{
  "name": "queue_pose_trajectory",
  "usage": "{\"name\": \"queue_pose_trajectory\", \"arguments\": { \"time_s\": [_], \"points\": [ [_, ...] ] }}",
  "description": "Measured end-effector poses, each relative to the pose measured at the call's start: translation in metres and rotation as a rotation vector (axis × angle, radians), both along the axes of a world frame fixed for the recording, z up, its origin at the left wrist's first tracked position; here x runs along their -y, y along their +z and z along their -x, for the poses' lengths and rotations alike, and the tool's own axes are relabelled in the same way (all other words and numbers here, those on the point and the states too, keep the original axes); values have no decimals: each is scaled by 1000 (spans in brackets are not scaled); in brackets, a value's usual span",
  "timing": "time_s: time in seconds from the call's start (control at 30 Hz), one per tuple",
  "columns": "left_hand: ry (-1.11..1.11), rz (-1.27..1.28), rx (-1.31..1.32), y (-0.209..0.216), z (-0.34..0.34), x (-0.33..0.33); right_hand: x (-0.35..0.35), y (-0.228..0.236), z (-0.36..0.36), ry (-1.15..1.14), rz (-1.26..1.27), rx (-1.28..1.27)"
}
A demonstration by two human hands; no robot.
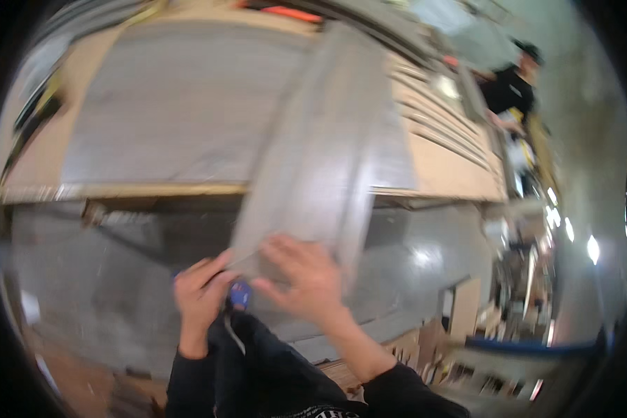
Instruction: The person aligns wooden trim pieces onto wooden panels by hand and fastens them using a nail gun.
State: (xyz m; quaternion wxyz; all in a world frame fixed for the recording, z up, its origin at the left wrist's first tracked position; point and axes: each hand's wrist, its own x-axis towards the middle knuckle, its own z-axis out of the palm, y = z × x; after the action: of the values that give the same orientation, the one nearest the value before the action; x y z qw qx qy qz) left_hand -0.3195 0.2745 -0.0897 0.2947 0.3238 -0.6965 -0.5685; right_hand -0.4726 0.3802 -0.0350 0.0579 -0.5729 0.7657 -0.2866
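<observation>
A long grey board [313, 139], ribbed lengthwise, slants from the far side of the workbench toward me, its near end jutting past the bench edge. My right hand [303, 275] lies flat on that near end with fingers spread. At the board's near left corner, my left hand [205, 282] is closed, thumb and fingers pinched on the edge. Just beside it shows a small blue object [240, 295], too blurred to name. Under the board, a wide flat grey sheet [181, 104] covers much of the bench.
The tan workbench [446, 167] carries several thin strips [442, 122] at right and dark long pieces along its far edge. Beyond its right end stands another person [512, 90] in dark clothes. Boards and panels [465, 306] stand at lower right, near a blue bar [529, 346].
</observation>
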Motion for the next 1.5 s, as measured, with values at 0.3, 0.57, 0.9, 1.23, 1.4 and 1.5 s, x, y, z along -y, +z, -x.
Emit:
{"name": "queue_pose_trajectory", "arguments": {
  "time_s": [0.3,0.57,0.9,1.23,1.4,1.5],
  "points": [
    [11,-139,221,-9,-24,16,-6,-14,-9,1,150,135],
    [-152,111,154,-19,-41,46,9,-25,-22,42,149,187],
    [27,-423,-154,3,-19,10,5,-1,-3,10,30,-14],
    [-15,-50,-100,6,-10,9,9,1,0,30,3,-104],
    [34,-152,-115,-1,-15,12,10,-3,-8,15,9,-9],
    [23,-359,-348,-2,-7,10,10,-5,-13,-29,16,-21]
  ]
}}
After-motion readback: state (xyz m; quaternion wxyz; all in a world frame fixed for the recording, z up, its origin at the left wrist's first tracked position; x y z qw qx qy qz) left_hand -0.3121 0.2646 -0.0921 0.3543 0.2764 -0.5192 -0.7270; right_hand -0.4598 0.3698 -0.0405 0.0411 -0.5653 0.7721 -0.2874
